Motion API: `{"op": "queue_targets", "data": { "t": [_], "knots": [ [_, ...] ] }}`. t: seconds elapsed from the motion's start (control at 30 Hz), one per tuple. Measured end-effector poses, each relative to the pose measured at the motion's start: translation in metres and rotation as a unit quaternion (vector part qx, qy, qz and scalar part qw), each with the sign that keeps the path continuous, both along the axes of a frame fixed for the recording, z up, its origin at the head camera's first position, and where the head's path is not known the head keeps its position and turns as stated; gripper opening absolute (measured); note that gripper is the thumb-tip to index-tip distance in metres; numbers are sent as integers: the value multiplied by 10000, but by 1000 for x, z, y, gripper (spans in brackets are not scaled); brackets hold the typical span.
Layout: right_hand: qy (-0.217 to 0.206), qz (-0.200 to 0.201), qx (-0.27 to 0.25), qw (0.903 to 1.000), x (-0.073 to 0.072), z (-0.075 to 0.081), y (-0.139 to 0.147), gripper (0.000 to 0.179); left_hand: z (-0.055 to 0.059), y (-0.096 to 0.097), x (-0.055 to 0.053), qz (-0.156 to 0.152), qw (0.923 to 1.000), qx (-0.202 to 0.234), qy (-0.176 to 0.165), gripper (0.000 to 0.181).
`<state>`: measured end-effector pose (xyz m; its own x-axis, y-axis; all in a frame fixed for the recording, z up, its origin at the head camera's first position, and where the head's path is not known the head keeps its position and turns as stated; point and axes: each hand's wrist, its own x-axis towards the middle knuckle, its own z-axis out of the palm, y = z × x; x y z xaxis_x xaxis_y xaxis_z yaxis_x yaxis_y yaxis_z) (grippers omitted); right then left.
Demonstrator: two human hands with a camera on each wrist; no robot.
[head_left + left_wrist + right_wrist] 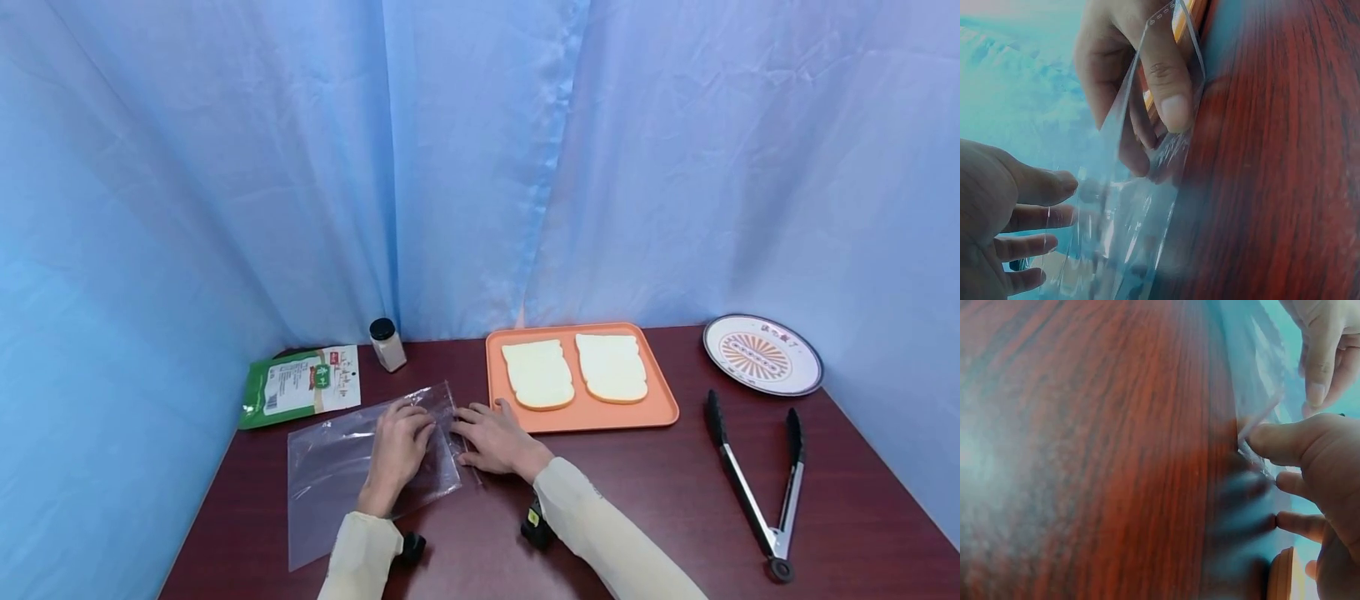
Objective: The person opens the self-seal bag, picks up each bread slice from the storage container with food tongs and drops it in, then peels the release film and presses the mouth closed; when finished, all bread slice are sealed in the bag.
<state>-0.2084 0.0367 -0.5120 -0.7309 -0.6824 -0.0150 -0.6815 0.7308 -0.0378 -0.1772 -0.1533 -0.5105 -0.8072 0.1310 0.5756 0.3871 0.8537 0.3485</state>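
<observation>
A clear plastic bag (330, 483) lies on the dark red table, its mouth end raised a little between both hands. My left hand (401, 446) is over the bag near that end, thumb and forefinger brought close together on the film. My right hand (491, 437) reaches in from the other side, fingers spread, touching the strip along the bag's mouth. In the right wrist view, the thumb (1272, 440) of that hand rests against the bag's lip, apart from the other fingers. In the left wrist view, film (1125, 206) stands up between the two hands.
Behind my right hand is an orange tray (663, 408) with two bread slices (540, 375). A green and white packet (300, 387) and a black-capped bottle (387, 346) stand at the back left. At right are open tongs (750, 492) and a patterned plate (763, 354).
</observation>
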Motion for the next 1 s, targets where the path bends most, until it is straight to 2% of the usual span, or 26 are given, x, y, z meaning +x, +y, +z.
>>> {"op": "queue_targets", "data": {
  "t": [0.23, 0.4, 0.6, 0.8, 1.0],
  "knots": [
    [-43, 70, -200, 9998, 2, 5, 2, 50, -1, 0, 0, -73, 10000, -6, 18, 5],
    [-175, -18, -543, 9984, 5, 10, 7, 49, -1, 0, 0, -128, 9999, 23, 64, 6],
    [-255, -338, -1085, 9932, 12, 13, 29, 50, -3, -1, 0, -112, 9998, 18, 134, 6],
    [-284, -774, -1712, 9818, 26, 15, 61, 50, -5, -1, 2, -112, 9998, -12, 169, 5],
    [35, -1384, -1977, 9704, 42, 16, 93, 53, -5, -2, 2, -174, 9997, -24, 176, 6]
  ]
}}
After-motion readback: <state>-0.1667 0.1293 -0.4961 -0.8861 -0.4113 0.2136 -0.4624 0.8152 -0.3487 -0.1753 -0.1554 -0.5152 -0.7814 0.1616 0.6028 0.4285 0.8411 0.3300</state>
